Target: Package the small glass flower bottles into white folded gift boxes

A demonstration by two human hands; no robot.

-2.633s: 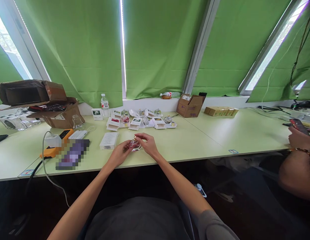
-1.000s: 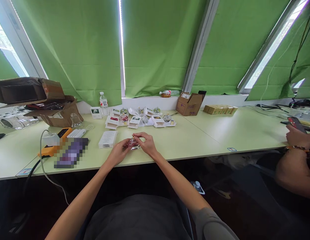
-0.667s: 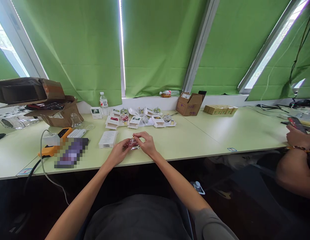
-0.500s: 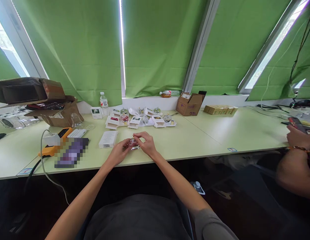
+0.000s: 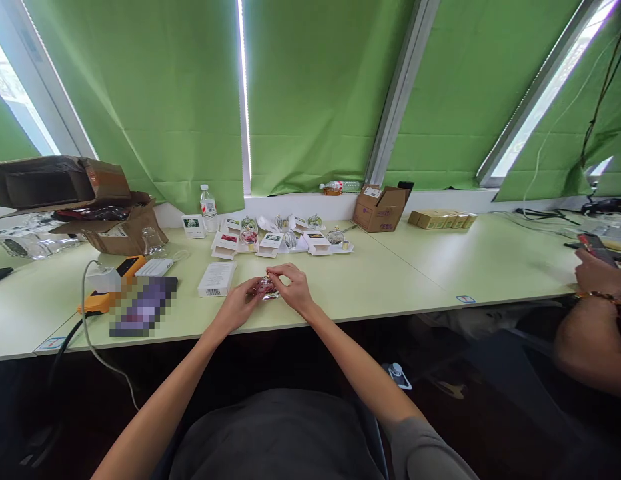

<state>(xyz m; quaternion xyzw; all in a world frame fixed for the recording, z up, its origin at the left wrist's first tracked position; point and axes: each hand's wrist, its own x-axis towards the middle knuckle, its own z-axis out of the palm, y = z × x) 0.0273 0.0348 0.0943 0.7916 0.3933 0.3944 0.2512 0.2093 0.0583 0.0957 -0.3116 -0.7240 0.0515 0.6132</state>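
Near the table's front edge, my left hand point(image 5: 241, 303) is closed round the side of a small clear glass bottle point(image 5: 269, 289) with a reddish tint. The fingers of my right hand point(image 5: 293, 287) pinch its gold-coloured top, which they mostly cover. Left of my hands lies a closed white box point(image 5: 217, 279) with a barcode on its front side. Beyond them stand rows of opened white cartons point(image 5: 271, 245) with picture labels, and round glass bottles among them, one of them a pinkish bottle point(image 5: 249, 237).
Brown cardboard boxes point(image 5: 115, 230) are stacked at the left, near an orange device point(image 5: 97, 302) with cables and a partly pixelated dark item point(image 5: 143, 307). An open carton point(image 5: 381, 208) and yellowish boxes point(image 5: 443, 219) stand at the back. At right, another person's hand point(image 5: 597, 273) holds a phone.
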